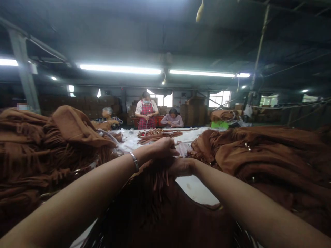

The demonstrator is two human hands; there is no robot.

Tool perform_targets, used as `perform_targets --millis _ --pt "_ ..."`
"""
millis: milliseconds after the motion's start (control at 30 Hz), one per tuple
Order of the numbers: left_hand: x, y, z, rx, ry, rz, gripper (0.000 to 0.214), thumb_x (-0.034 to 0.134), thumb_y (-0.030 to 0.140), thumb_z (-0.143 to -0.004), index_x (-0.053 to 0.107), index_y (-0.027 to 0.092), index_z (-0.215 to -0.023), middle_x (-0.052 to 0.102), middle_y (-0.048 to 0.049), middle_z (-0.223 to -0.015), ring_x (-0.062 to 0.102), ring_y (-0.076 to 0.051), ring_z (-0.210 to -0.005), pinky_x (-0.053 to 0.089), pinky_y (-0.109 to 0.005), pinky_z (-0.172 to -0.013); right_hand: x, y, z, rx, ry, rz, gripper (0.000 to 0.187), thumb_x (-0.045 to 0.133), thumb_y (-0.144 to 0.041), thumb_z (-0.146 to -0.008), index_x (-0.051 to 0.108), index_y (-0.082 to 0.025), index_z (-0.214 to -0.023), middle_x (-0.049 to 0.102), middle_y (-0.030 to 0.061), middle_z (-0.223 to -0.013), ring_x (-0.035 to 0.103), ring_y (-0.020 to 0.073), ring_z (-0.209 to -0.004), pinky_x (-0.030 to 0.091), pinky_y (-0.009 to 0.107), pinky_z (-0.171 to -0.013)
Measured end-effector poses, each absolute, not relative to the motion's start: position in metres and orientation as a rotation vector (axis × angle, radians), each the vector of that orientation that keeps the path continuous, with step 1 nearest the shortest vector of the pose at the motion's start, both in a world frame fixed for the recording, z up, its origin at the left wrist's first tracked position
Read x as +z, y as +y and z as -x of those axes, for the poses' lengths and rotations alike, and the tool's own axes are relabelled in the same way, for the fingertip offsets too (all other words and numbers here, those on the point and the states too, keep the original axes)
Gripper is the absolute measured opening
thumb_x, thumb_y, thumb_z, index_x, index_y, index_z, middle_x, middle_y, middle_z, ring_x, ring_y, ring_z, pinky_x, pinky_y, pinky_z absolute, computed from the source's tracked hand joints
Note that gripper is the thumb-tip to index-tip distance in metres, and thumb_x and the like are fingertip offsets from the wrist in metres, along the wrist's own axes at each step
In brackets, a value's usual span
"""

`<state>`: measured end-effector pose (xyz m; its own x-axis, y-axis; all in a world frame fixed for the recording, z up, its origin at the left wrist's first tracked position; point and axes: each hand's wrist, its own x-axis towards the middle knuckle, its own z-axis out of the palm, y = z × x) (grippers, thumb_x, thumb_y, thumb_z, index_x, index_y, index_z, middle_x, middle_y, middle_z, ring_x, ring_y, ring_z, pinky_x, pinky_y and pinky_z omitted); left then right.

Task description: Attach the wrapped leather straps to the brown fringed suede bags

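Observation:
A dark brown fringed bag (186, 220) of suede-like material spreads out right in front of me, with a curved cut-out through which the white table shows. My left hand (163, 148), below a silver bracelet (134, 162), is closed over the bag's upper edge, its fingertips pinched together. What sits between those fingertips is hidden. Just below and to the right, my right hand (182, 167) is bent inward and closed on the bag's top edge; its fingertips are mostly hidden. Loose fringe strands (161, 181) hang beneath both hands.
Brown fringed pieces are heaped on the left (69, 127) and on the right (258, 151). Brown straps with metal fittings (155, 135) lie farther back on the white table (129, 136). Beyond it, one person (147, 113) stands and another (172, 119) bends over handwork.

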<state>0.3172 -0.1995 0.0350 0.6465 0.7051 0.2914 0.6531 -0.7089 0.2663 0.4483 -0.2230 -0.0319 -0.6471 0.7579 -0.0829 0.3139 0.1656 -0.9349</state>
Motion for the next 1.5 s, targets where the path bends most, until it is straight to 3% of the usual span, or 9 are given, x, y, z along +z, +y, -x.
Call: perform_targets --millis 200,333,433,533,767,900,1067,1267,1500 --pt "-0.079 -0.146 -0.311 0.226 1.413 -2.467 0.021 0.056 0.031 -0.083 0.057 0.013 -0.094 0.058 -0.0038 -0.090 0.055 -0.014 -0.079 0.047 -0.031 -0.071 -0.120 -0.221 -0.414 1.089 -2.101 1.620 0.029 0.052 -0.033 -0.089 0.054 -0.014 -0.111 0.055 0.0070 -0.110 0.057 0.0200 -0.093 0.049 0.038 -0.078" --pt "-0.144 -0.132 -0.323 0.240 1.573 -2.265 0.027 0.051 0.033 -0.087 0.054 0.014 -0.105 0.056 -0.0067 -0.103 0.056 -0.017 -0.089 0.048 -0.036 -0.078 -0.161 -0.220 -0.405 0.789 -2.203 1.784 0.024 0.052 -0.029 -0.088 0.059 -0.012 -0.102 0.059 0.0107 -0.106 0.056 0.0226 -0.098 0.043 0.042 -0.086" --pt "-0.176 -0.124 -0.322 0.379 1.578 -2.137 0.023 0.057 0.034 -0.081 0.057 0.014 -0.092 0.059 -0.0045 -0.089 0.056 -0.015 -0.078 0.045 -0.031 -0.072 -0.168 -0.207 -0.425 0.682 -2.308 1.696 0.018 0.059 -0.029 -0.079 0.066 -0.013 -0.082 0.065 0.0114 -0.091 0.059 0.0245 -0.089 0.042 0.035 -0.079" --pt "-0.196 -0.118 -0.311 0.606 1.577 -1.983 0.019 0.062 0.034 -0.072 0.057 0.016 -0.077 0.056 0.0007 -0.065 0.053 -0.013 -0.062 0.039 -0.024 -0.060 -0.160 -0.180 -0.462 0.629 -2.317 1.600 0.019 0.056 -0.030 -0.078 0.065 -0.015 -0.071 0.066 0.0059 -0.075 0.059 0.0181 -0.074 0.041 0.026 -0.067" --pt "-0.211 -0.103 -0.289 1.308 1.610 -1.513 0.024 0.054 0.040 -0.073 0.046 0.018 -0.069 0.049 0.0051 -0.058 0.047 -0.009 -0.054 0.036 -0.019 -0.051 -0.133 -0.072 -0.477 0.587 -2.087 1.630 0.030 0.036 -0.024 -0.089 0.062 -0.010 -0.085 0.066 0.0074 -0.080 0.059 0.0105 -0.059 0.042 0.019 -0.053" --pt "-0.210 -0.096 -0.284 1.508 1.578 -1.336 0.026 0.054 0.041 -0.073 0.044 0.018 -0.067 0.047 0.0054 -0.057 0.046 -0.009 -0.051 0.039 -0.019 -0.050 -0.146 -0.021 -0.425 0.567 -2.099 1.774 0.025 0.042 -0.025 -0.090 0.062 -0.010 -0.084 0.065 0.0063 -0.080 0.060 0.0110 -0.060 0.046 0.022 -0.056" --pt "-0.211 -0.094 -0.282 1.577 1.530 -1.273 0.024 0.057 0.036 -0.071 0.043 0.018 -0.063 0.044 0.0069 -0.052 0.042 -0.008 -0.048 0.039 -0.019 -0.050 -0.174 0.011 -0.367 0.415 -2.139 2.009 0.028 0.058 -0.037 -0.084 0.060 -0.011 -0.093 0.063 0.0069 -0.093 0.059 0.0190 -0.088 0.047 0.039 -0.080" --pt "-0.208 -0.092 -0.280 1.543 1.541 -1.273 0.031 0.058 0.037 -0.071 0.038 0.019 -0.056 0.038 0.0068 -0.047 0.036 -0.009 -0.046 0.031 -0.020 -0.047 -0.186 0.033 -0.363 0.180 -2.020 2.106 0.032 0.037 -0.026 -0.093 0.049 -0.011 -0.119 0.052 0.0174 -0.119 0.048 0.0270 -0.111 0.040 0.041 -0.087" --pt "-0.202 -0.092 -0.281 1.328 1.618 -1.370 0.031 0.061 0.041 -0.069 0.041 0.021 -0.058 0.047 0.0035 -0.053 0.043 -0.013 -0.053 0.029 -0.024 -0.054 -0.195 0.052 -0.379 0.280 -1.959 2.225 0.034 0.054 -0.030 -0.087 0.050 -0.014 -0.117 0.052 0.0099 -0.117 0.052 0.0232 -0.104 0.043 0.044 -0.087"
